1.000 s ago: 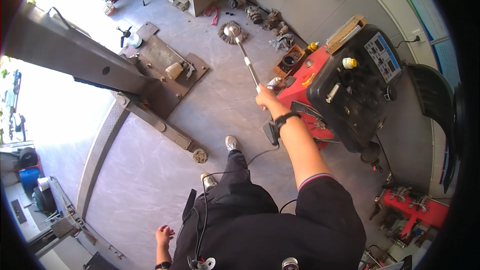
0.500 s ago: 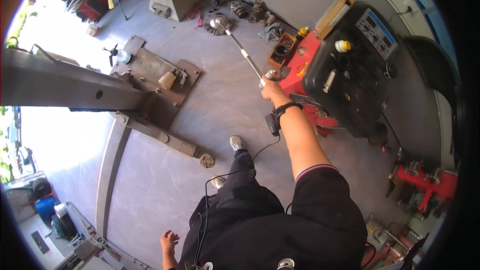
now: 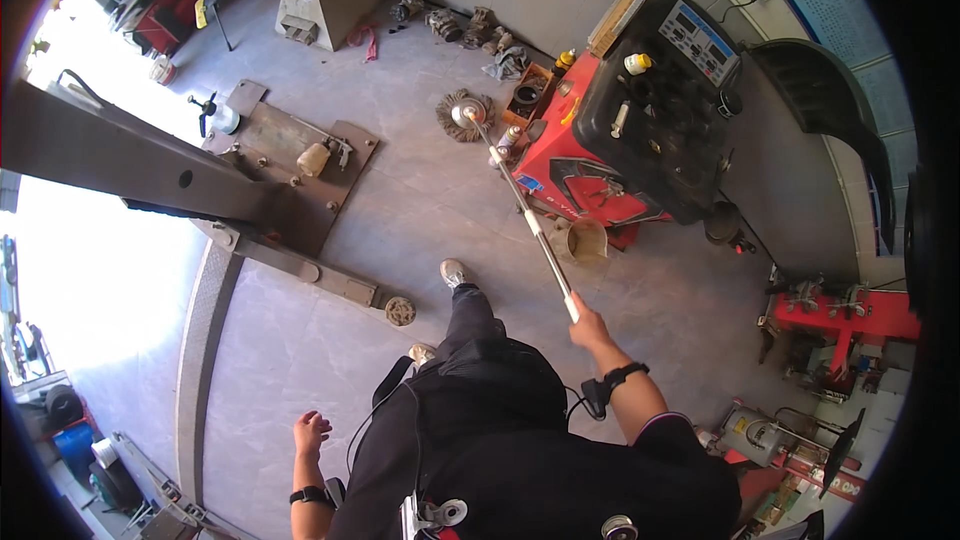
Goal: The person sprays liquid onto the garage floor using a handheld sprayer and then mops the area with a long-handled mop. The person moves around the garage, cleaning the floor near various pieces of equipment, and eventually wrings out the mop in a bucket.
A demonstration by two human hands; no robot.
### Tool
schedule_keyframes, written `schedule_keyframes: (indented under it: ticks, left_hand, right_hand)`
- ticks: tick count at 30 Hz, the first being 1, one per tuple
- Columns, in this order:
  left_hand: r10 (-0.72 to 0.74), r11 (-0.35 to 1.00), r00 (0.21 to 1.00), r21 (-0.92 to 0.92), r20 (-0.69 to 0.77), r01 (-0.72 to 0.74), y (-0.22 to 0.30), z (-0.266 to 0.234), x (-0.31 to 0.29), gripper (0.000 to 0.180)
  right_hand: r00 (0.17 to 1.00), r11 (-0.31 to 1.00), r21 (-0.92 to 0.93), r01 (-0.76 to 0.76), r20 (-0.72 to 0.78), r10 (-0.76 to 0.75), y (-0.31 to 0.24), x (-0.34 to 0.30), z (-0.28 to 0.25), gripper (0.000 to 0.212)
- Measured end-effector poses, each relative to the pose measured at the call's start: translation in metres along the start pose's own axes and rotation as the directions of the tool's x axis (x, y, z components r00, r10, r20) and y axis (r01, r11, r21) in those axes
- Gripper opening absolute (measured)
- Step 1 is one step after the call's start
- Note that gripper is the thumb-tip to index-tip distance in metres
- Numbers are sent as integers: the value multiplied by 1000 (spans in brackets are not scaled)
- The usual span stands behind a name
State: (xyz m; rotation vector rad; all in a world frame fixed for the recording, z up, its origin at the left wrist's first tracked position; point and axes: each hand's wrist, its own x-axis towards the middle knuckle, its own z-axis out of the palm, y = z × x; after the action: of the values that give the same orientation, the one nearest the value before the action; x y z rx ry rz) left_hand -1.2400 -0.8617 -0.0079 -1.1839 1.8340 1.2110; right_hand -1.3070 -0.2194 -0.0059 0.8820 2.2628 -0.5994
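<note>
My right hand [image 3: 590, 326] is wrapped round the end of the pale handle of a mop [image 3: 533, 224]. From there the handle slants away to the upper left. Its round head of grey strings [image 3: 449, 122] lies on the floor, close beside a wooden box [image 3: 526, 95] and a spray can [image 3: 509, 137] at the foot of the red and black machine [image 3: 590, 175]. At the lower left my left hand [image 3: 312, 432] hangs beside my body, with its fingers loosely bent and nothing visible in it.
A lift post [image 3: 120, 155] stands on the left on a bolted base plate [image 3: 285, 145], with an arm [image 3: 340, 283] reaching toward my feet. A bucket [image 3: 587, 240] sits by the machine. Greasy metal parts [image 3: 445, 25] line the wall, and a red stand [image 3: 845, 312] is at the right.
My right hand has drawn back toward my body with the mop handle. The mop head now shows nearer the machine and the wooden box. My left hand still hangs at my side.
</note>
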Motion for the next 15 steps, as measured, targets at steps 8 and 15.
schedule_keyframes:
  ticks: [8, 15]
  left_hand:
    - [-169, 983, 983, -86, -77, 162, -22, 3, -33, 33]
    - [-146, 985, 981, -108, -130, 132, 17, 22, -63, 33]
  right_hand:
    - [995, 966, 243, -88, 69, 73, -83, 47, -12, 74]
    - [1000, 974, 225, 0, -1, 1, -155, 175, -56, 74]
